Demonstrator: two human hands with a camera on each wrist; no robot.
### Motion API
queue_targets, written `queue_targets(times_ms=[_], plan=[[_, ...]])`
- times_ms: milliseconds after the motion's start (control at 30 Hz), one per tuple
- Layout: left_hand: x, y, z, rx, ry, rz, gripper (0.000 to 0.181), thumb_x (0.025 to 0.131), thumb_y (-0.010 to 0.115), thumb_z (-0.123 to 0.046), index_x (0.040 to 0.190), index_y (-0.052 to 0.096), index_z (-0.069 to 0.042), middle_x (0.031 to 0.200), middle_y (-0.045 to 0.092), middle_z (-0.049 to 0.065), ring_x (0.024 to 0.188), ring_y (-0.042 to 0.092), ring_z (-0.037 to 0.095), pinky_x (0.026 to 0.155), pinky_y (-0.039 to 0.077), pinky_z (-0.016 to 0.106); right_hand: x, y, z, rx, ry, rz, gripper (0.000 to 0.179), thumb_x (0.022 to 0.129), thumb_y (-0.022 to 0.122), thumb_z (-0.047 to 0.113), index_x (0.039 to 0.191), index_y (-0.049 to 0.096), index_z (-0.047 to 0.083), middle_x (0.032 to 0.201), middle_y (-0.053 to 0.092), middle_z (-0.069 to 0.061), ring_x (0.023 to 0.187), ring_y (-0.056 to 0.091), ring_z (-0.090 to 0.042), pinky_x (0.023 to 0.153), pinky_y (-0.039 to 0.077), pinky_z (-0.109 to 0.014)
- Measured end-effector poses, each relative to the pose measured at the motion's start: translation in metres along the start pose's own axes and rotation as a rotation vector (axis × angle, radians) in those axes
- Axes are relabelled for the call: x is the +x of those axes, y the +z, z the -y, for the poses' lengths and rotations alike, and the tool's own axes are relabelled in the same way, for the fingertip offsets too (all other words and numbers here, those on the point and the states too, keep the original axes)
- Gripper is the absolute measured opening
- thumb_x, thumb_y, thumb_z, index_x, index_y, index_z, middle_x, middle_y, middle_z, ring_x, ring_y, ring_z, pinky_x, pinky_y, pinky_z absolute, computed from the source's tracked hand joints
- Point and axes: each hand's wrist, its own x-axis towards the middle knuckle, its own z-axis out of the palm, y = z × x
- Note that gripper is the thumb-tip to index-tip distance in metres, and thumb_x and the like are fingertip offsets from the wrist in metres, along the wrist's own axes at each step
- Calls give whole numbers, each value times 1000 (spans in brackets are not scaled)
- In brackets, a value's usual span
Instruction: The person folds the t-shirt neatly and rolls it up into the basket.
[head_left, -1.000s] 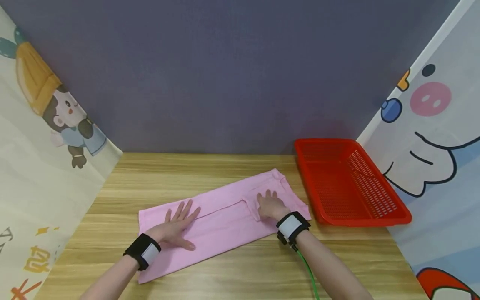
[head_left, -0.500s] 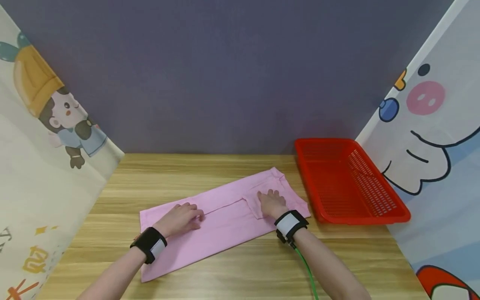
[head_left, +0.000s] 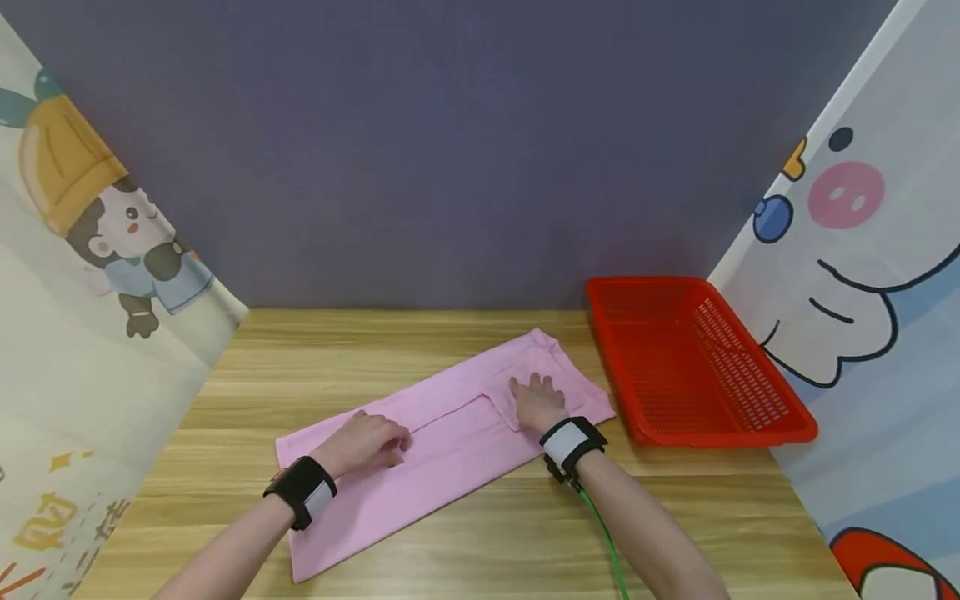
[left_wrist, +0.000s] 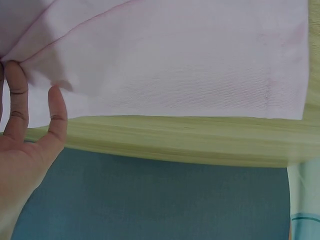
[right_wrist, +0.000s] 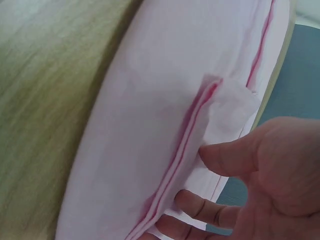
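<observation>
A pink garment (head_left: 442, 458), seemingly a folded shirt, lies slantwise on the wooden table. Across its left part, my left hand (head_left: 362, 442) has curled fingers and pinches the cloth near the long seam. In the left wrist view, creases in the cloth (left_wrist: 165, 65) run together at the left hand's fingertips. My right hand (head_left: 538, 404) rests with spread fingers on a smaller folded-over flap (head_left: 498, 392) near the right end. The right wrist view shows this flap's layered edge (right_wrist: 182, 145) beside the right thumb and fingertips.
A red plastic basket (head_left: 675, 375) with slotted sides stands to the right of the garment. Wooden table (head_left: 450, 550) surrounds the cloth. A dark grey panel (head_left: 480, 167) rises behind, with printed curtains at both sides. A green cable (head_left: 611, 542) runs from the right wristband.
My left hand has gone from flat, spread fingers to curled ones pinching the cloth. The garment has turned slightly, its near left corner lower. My right hand stays on the flap.
</observation>
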Motion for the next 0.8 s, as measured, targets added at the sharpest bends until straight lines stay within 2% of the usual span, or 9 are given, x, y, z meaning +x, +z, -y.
queue_targets(times_ms=[67, 133, 267, 333, 467, 567, 667, 800], plan=[[1, 1, 0, 30, 18, -14, 13, 84, 79, -26, 85, 67, -25, 69, 55, -16, 68, 49, 0, 71, 43, 32, 1, 0, 1, 4, 4, -5, 62, 90, 65, 9, 148, 46, 15, 135, 47, -27, 128, 42, -46, 94, 47, -63], [2, 2, -1, 39, 27, -17, 13, 85, 78, -25, 82, 66, -24, 70, 58, -15, 67, 50, 0, 69, 45, 30, 2, 0, 3, 7, 7, -11, 56, 94, 62, 13, 148, 46, 16, 135, 47, -27, 128, 42, -47, 94, 47, -63], [5, 3, -4, 10, 19, 4, 16, 87, 76, -19, 76, 63, -22, 71, 60, -14, 65, 48, 1, 63, 45, 25, 4, 1, 6, 8, 5, -34, 44, 104, 51, 24, 147, 48, 16, 134, 47, -27, 128, 43, -47, 94, 47, -63], [6, 5, -5, 5, 25, 6, 18, 86, 75, -15, 75, 62, -22, 70, 58, -14, 65, 48, 1, 63, 44, 24, 5, 1, 7, 0, 3, -39, 43, 105, 49, 27, 147, 47, 16, 135, 47, -26, 128, 43, -46, 96, 47, -62], [5, 9, -8, 44, 86, -46, 18, 82, 78, -16, 77, 63, -24, 75, 57, -14, 73, 50, 4, 68, 42, 25, 9, 2, 8, -17, 7, -33, 45, 106, 48, 28, 150, 45, 18, 139, 44, -24, 131, 41, -44, 100, 45, -61], [6, 15, -10, 99, 155, -115, 18, 79, 82, -26, 88, 67, -26, 93, 61, -9, 89, 54, 11, 77, 45, 31, 12, 2, 8, -16, 7, -26, 46, 106, 47, 26, 151, 43, 19, 141, 42, -22, 132, 39, -43, 102, 43, -60], [8, 19, -9, 150, 231, -160, 35, 76, 83, -33, 107, 68, -26, 117, 62, 1, 110, 56, 22, 92, 50, 42, 14, 3, 8, -6, -7, -18, 48, 106, 47, 25, 153, 41, 20, 144, 40, -21, 134, 38, -43, 104, 41, -60], [11, 20, -9, 189, 305, -135, 57, 78, 80, -36, 131, 64, -20, 143, 56, 13, 133, 51, 38, 107, 44, 55, 15, 4, 8, 2, -28, -17, 49, 106, 47, 24, 154, 40, 20, 147, 39, -20, 135, 36, -42, 104, 40, -61]])
